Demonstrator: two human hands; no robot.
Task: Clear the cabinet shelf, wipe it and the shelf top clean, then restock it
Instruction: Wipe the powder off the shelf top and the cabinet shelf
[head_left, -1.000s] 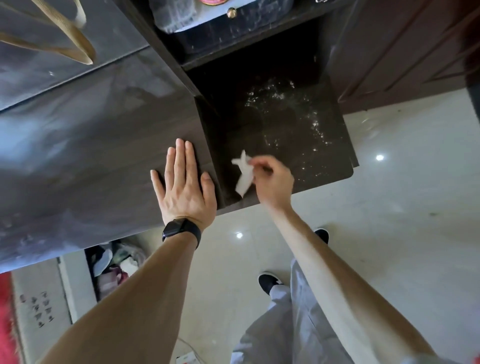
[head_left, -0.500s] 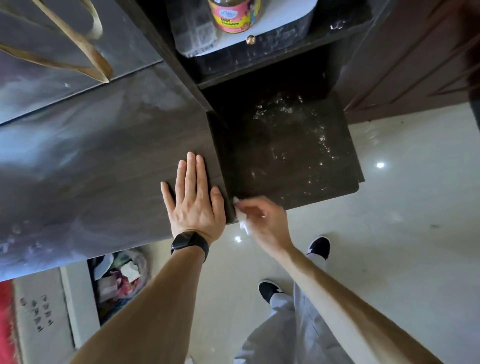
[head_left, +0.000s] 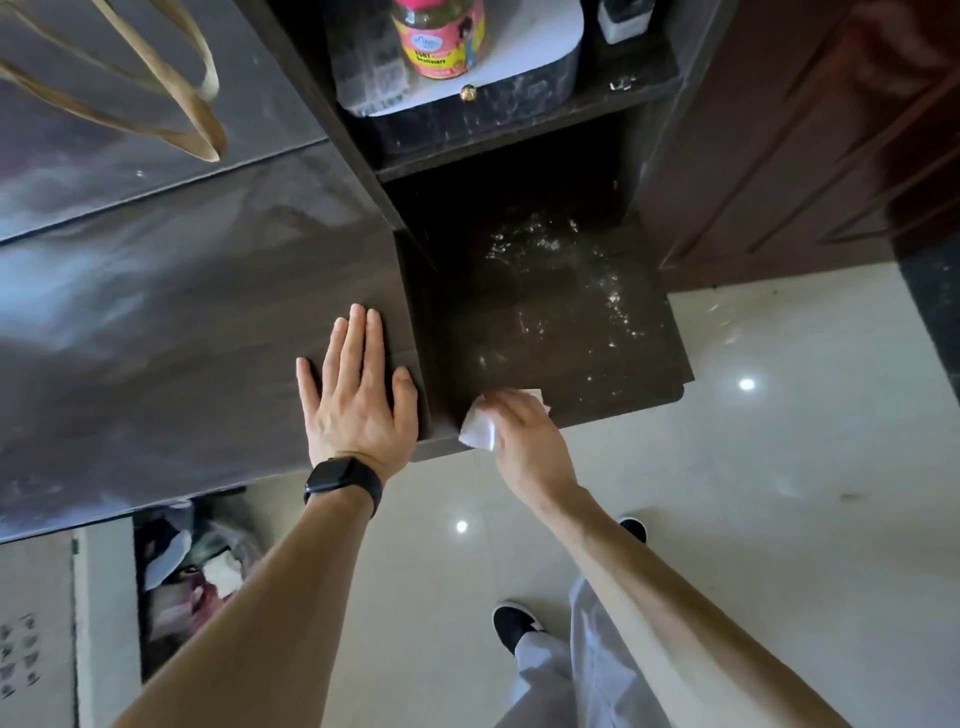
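Tissue at the front corner of the speckled shelf.

We see our left hand (head_left: 358, 400) lying flat on the dark cabinet top (head_left: 182, 338), fingers straight and close together, holding nothing, just left of the shelf opening; a black watch (head_left: 343, 478) sits on its wrist. Our right hand (head_left: 524, 447) curls its fingers over a white tissue (head_left: 478, 428), which touches the near left corner of the lower shelf (head_left: 545, 332). White specks dot that board toward the back and right. A pink-labelled jar (head_left: 441, 36) stands on the level above.
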